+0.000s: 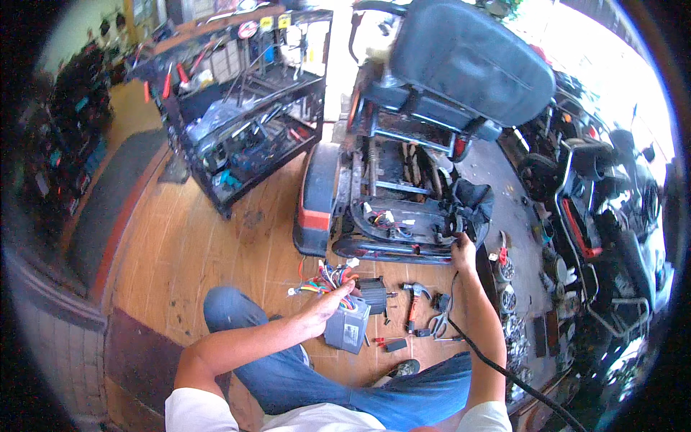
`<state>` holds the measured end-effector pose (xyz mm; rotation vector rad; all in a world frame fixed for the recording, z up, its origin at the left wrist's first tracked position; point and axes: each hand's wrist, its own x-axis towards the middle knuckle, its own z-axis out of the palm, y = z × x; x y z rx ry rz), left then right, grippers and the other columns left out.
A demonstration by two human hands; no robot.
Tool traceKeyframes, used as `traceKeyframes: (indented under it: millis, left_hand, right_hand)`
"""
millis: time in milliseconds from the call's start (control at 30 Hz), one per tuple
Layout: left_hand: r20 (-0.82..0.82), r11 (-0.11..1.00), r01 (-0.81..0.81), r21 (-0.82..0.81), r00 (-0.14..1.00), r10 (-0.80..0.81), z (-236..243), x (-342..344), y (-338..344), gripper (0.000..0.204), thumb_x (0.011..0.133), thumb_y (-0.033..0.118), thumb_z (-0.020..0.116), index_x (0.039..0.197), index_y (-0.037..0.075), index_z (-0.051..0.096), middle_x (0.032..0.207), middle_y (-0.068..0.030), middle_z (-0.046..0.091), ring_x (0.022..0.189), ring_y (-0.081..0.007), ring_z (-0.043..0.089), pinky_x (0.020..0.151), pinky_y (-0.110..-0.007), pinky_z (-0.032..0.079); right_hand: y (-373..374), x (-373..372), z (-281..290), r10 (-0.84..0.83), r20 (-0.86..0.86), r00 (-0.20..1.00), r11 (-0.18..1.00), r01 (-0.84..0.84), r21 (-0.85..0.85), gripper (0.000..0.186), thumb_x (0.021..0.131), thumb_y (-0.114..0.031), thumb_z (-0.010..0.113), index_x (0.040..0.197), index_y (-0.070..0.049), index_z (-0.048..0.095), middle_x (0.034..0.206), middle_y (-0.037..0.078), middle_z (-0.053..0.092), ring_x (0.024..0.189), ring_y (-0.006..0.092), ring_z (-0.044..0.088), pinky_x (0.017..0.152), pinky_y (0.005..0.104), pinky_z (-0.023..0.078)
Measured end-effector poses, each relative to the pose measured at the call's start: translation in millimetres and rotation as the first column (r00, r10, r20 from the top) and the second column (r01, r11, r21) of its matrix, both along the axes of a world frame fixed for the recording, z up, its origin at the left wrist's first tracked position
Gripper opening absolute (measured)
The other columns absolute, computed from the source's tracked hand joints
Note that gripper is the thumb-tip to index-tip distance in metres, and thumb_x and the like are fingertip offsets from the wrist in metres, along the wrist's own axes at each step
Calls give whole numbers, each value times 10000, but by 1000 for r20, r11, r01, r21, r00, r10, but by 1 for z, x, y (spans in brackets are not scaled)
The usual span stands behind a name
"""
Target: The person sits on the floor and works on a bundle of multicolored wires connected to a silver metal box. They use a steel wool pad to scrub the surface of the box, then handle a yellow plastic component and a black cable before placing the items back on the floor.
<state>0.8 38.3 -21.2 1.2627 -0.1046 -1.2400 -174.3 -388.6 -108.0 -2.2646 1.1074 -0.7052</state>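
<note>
My left hand [334, 302] is closed around a bundle of coloured wires with white connectors [327, 277], above a grey metal box [345, 330] and beside a dark finned block [371, 294]. My right hand [463, 248] grips something I cannot make out at the right front of a scooter chassis [389, 232], by a bunched black cloth [471, 201]. A black cable [504, 374] runs down beside my right forearm. A hammer [413, 306], scissors [439, 324] and small parts lie on the wooden floor between my hands and legs.
A black tool cart [270, 97] stands at the back left. The scooter's padded seat [468, 57] rises behind the chassis, with a curved side panel [317, 187] at its left. Other scooters [604, 230] and metal parts [507, 302] crowd the right; dark clutter lines the far left.
</note>
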Motion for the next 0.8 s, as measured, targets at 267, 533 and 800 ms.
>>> traceKeyframes:
  millis: [267,533,800]
  left_hand:
    - [-193,995,94,-34,976,-99,-21,6,-46,228,1031,341,646,1098,133,713,958,-26,725,818,-144,685,728,-355,566]
    - [-237,997,73,-11,969,-74,-51,15,-37,341,1016,253,673,1349,183,667,1188,-20,720,944,-159,679,858,-363,572]
    - [-267,992,-56,114,960,85,-51,23,-43,269,1019,322,652,1168,102,692,1105,-63,720,927,-206,700,804,-412,604]
  right_hand:
    - [-5,6,-16,-73,-131,989,995,63,-81,406,816,-79,604,1213,-24,672,962,315,699,918,494,684,882,525,567]
    - [45,-25,42,40,193,980,998,-28,-65,391,827,-134,709,1187,15,678,1048,232,743,1000,357,737,876,399,562]
    - [97,-66,81,44,371,928,960,-141,240,421,867,3,722,1269,44,607,1163,119,710,1083,164,674,920,308,549]
